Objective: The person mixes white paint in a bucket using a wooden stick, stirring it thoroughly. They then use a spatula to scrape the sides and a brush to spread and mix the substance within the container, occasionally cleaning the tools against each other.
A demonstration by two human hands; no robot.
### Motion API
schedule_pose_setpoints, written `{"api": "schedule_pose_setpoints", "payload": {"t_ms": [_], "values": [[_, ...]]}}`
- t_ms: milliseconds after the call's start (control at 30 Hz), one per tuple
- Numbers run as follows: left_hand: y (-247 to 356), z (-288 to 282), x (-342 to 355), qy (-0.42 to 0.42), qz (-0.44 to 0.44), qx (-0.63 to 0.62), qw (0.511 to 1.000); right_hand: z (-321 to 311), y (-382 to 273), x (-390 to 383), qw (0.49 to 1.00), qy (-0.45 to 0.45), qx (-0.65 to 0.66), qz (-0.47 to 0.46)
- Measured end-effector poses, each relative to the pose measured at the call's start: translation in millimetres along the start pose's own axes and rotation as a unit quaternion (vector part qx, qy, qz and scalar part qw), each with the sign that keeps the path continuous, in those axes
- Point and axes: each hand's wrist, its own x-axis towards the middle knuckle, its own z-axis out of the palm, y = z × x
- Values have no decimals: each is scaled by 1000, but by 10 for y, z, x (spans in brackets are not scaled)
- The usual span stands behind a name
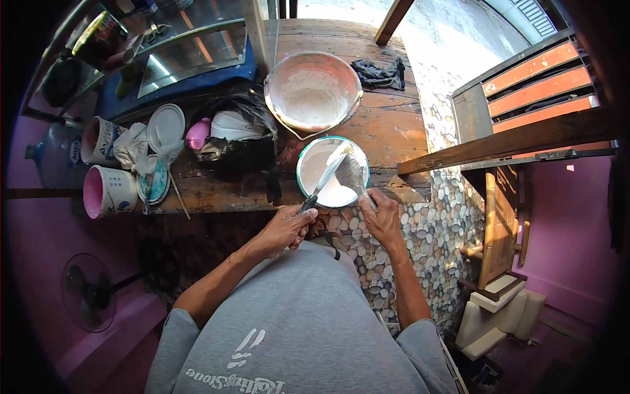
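Note:
My left hand (287, 230) is closed around the dark handle of a narrow putty knife (326, 176), its blade smeared with white paste. In my right hand (382, 220) is a wide grey scraper (354, 176), gripped by its handle. Both blades meet above a small white tub (300, 174) with a teal rim, and thick white paste lies inside it. A lump of paste sits near the tips of the blades. Just beyond the tub stands a larger bucket (270, 85), its inside coated with pale residue and its wire handle hanging toward me.
The tub and bucket stand on a worn wooden table (387, 121). Left of them are a black plastic bag (239, 157), paint pails (118, 197) and a lid (166, 126). A black cloth (379, 73) lies far right. A wooden post (512, 139) slants in on the right.

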Motion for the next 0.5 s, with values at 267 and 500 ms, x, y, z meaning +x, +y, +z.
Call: {"api": "schedule_pose_setpoints", "payload": {"t_ms": [267, 500], "values": [[-9, 14, 62, 53, 18, -23, 998, 38, 5, -178, 1000, 7, 4, -25], [-75, -5, -2, 85, 45, 36, 995, -16, 61, -267, 999, 2, 26, 21]]}}
